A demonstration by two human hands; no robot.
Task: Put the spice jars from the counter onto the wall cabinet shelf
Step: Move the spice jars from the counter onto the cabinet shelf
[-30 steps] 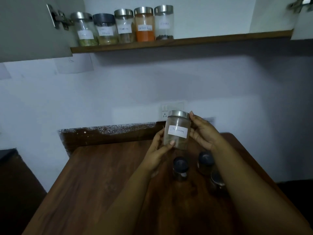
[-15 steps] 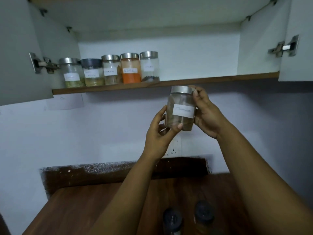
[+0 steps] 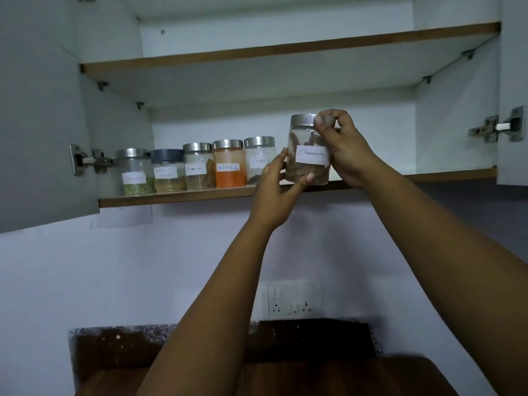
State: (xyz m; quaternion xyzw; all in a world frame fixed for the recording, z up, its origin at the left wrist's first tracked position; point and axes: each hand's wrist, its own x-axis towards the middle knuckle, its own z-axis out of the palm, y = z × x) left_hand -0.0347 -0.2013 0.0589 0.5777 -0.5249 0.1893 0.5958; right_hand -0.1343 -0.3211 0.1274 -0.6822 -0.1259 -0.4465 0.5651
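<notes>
A clear cinnamon jar (image 3: 310, 144) with a steel lid and a white label is held up at the front edge of the lower cabinet shelf (image 3: 177, 198). My left hand (image 3: 275, 187) grips its lower left side, thumb under the base. My right hand (image 3: 344, 147) grips its right side, fingers curled at the lid. Several labelled spice jars (image 3: 200, 167) stand in a row on the shelf just left of it, the nearest a clear jar (image 3: 259, 158). I cannot tell whether the cinnamon jar touches the shelf.
Both cabinet doors stand open, the left door (image 3: 40, 115) and the right door (image 3: 513, 90), with steel hinges. An upper shelf (image 3: 285, 51) spans the cabinet. Shelf room lies right of the cinnamon jar. A wall socket (image 3: 290, 300) and the wooden counter (image 3: 314, 375) lie below.
Both hands have lifted the cinnamon jar from above the counter up to the lower shelf's edge. The view has tilted upward, so the counter jars have dropped out of sight.
</notes>
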